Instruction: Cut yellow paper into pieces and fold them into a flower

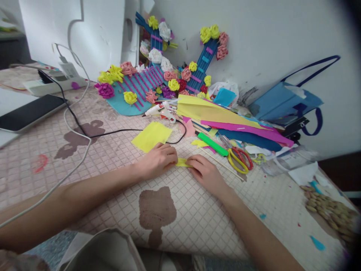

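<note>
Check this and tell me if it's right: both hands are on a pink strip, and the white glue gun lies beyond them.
Not quite: the head view shows that the strip between the left hand and the right hand is yellow, not pink. Both hands are on it, and the white glue gun lies beyond them.

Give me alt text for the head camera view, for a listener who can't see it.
A person's left hand and right hand hold a small yellow strip between them on a diamond-patterned tabletop. Beyond lie a yellow sheet and a white glue gun, with a flower-trimmed blue craft piece behind.
</note>
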`<state>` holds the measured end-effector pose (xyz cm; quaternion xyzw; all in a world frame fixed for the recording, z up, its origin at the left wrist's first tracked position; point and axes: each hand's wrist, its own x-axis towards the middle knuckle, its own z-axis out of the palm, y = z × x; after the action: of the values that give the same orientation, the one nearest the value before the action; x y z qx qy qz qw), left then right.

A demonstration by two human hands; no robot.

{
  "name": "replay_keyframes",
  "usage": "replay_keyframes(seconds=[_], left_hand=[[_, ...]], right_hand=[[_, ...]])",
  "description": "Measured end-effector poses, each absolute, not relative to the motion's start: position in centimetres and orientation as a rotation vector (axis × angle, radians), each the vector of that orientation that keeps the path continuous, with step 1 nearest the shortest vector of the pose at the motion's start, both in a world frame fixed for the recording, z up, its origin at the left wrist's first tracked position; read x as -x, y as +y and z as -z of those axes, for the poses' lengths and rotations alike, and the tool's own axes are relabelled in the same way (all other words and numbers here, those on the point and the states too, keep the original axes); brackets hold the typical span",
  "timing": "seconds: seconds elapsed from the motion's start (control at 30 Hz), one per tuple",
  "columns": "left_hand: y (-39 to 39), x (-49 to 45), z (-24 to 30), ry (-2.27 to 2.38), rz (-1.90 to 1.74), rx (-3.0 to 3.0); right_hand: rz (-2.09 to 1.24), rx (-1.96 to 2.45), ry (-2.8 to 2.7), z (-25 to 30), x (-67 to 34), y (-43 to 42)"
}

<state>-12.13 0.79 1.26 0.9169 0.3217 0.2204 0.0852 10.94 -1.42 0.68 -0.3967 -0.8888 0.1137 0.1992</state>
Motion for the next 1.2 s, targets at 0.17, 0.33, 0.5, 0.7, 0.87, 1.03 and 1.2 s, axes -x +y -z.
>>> replay_keyframes(seconds=[0.17, 0.33, 0.5, 0.7, 0.87, 1.03, 1.2], left_hand=[[0.6, 12.1, -1.6, 0.999, -0.648, -2.657], [0.7, 12.0, -1.6, 1.141, -0.685, -2.551], [0.8, 12.0, -1.6, 1.225, -0.677, -2.411], [1.0, 12.1, -1.5, 1.268, -0.681, -2.363], [1.5, 12.3, -1.5, 1.340, -0.645, -2.375], [1.7, 12.6, -1.6, 1.340, -0.622, -2.389], [1.8, 12.6, -1.2, 1.376, -0.651, -2.394]], right_hand=[[-0.370, 1.135, -2.388, -0.6, -10.8, -1.3], [-0.498, 1.159, -2.249, -0.6, -10.4, -1.3], [-0.571, 1.208, -2.185, -0.8, -10.3, -1.0], [-0.571, 1.249, -2.135, -0.8, -10.0, -0.5], [-0.555, 1.309, -2.110, -0.9, -9.8, -0.4], [-0.512, 1.308, -2.133, -0.7, -9.7, -0.3], [-0.440, 1.331, -2.134, -0.5, -9.5, -0.2]])
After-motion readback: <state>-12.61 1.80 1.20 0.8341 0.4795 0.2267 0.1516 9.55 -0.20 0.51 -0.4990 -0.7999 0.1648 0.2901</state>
